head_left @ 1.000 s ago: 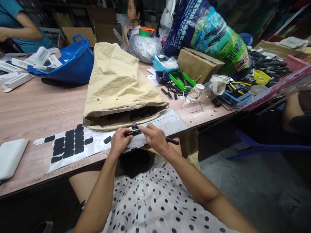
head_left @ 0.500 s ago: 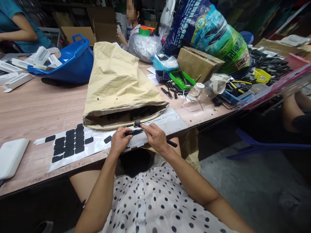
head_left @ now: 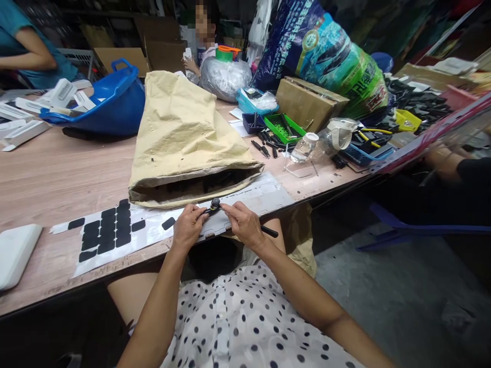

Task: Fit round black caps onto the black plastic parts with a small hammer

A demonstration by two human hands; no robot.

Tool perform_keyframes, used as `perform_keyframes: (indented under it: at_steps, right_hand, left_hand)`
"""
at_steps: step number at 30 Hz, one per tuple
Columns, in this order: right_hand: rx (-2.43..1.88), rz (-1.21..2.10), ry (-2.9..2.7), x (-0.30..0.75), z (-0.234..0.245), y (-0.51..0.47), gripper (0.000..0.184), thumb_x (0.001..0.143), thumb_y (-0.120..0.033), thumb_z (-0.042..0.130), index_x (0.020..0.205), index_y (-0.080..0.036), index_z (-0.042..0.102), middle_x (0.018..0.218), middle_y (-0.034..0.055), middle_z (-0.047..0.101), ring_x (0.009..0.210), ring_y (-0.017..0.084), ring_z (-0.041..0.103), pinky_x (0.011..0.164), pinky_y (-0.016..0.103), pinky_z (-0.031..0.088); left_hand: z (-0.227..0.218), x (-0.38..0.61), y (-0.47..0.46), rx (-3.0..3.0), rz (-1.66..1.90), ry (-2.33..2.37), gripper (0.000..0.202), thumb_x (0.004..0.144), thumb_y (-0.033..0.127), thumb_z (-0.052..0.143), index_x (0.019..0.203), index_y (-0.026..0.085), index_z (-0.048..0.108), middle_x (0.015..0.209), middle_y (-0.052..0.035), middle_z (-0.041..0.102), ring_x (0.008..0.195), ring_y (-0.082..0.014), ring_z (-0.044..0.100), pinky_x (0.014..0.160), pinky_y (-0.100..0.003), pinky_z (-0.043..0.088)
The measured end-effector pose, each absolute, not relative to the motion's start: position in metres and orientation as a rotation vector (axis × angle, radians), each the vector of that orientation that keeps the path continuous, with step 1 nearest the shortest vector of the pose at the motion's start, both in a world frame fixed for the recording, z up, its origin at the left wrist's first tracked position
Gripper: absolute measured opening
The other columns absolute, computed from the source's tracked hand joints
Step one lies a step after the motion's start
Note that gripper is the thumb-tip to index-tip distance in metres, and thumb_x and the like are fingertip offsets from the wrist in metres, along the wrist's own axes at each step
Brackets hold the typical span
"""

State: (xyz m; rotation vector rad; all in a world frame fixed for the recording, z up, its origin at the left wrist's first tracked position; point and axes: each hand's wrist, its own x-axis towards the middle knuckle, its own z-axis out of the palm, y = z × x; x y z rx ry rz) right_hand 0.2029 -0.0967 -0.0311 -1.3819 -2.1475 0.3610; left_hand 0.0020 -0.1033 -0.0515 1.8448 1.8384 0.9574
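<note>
My left hand (head_left: 188, 227) and my right hand (head_left: 242, 223) are both closed on a slim black rod-shaped part (head_left: 269, 231) with a small round knob (head_left: 215, 203) on top. I hold it at the near table edge, over a white backing sheet (head_left: 153, 230). That sheet carries several black oval pads (head_left: 108, 231), to the left of my hands. Just beyond my hands lies a tan paper sack (head_left: 184, 138) on its side. Its open mouth faces me and dark parts show inside.
A white flat box (head_left: 15, 253) sits at the near left. A blue basin (head_left: 111, 102), white cartons, a cardboard box (head_left: 309, 102), a green tray (head_left: 284, 128), a glass jar (head_left: 303, 148) and a large printed bag (head_left: 326, 51) crowd the table. Other people sit at the far left, the back and the right.
My hands stay in place on the black part, with the fingers shifting slightly around the knob. The view has tipped a little lower.
</note>
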Motion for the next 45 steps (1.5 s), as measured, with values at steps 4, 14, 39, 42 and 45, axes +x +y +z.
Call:
perform_keyframes:
  at_steps: [4,14,39,42,45]
  right_hand:
    - [-1.390,0.345,-2.149,0.201,-0.035,-0.093,0.039,0.098,-0.020,0.052,0.130,-0.033,0.069,0.091,0.0020,0.066,0.085,0.014,0.065,0.068,0.018,0.048]
    - [-1.333,0.291,-2.072,0.200,-0.022,-0.086,0.037,0.101,-0.022,0.049,0.129,-0.031,0.070,0.088,0.0027,0.064,0.082,0.014,0.064,0.072,0.020,0.049]
    - [-1.516,0.281,-1.985,0.215,-0.028,-0.086,0.037,0.098,-0.020,0.051,0.124,-0.031,0.073,0.092,0.0027,0.068,0.085,0.016,0.066,0.074,0.021,0.050]
    - [-1.455,0.293,-2.001,0.211,-0.026,-0.090,0.036,0.098,-0.020,0.050,0.125,-0.031,0.073,0.091,0.0028,0.068,0.084,0.016,0.066,0.073,0.021,0.051]
    - [-1.408,0.307,-2.013,0.207,-0.025,-0.092,0.036,0.099,-0.021,0.051,0.126,-0.032,0.072,0.091,0.0026,0.068,0.084,0.015,0.066,0.074,0.021,0.051]
  left_hand:
    - [-0.049,0.005,-0.105,1.865,0.983,1.867,0.025,0.086,0.033,0.062,0.108,0.027,0.074,0.093,-0.0014,0.066,0.073,-0.0164,0.061,0.067,-0.028,0.050]
    - [-0.039,0.013,-0.097,1.804,0.878,2.007,0.014,0.083,0.022,0.066,0.093,0.026,0.075,0.093,-0.0001,0.068,0.078,-0.0176,0.063,0.064,-0.027,0.044]
    - [-0.041,0.016,-0.101,1.910,0.862,2.028,0.017,0.085,0.028,0.067,0.101,0.028,0.074,0.103,-0.0007,0.071,0.088,-0.0190,0.067,0.066,-0.027,0.046]
    - [-0.044,0.012,-0.099,1.897,0.865,1.987,0.016,0.085,0.028,0.066,0.098,0.028,0.075,0.100,-0.0008,0.071,0.090,-0.0194,0.066,0.068,-0.027,0.047]
    - [-0.045,0.008,-0.097,1.863,0.875,1.943,0.017,0.084,0.030,0.065,0.098,0.028,0.075,0.098,-0.0007,0.070,0.089,-0.0195,0.065,0.067,-0.027,0.047]
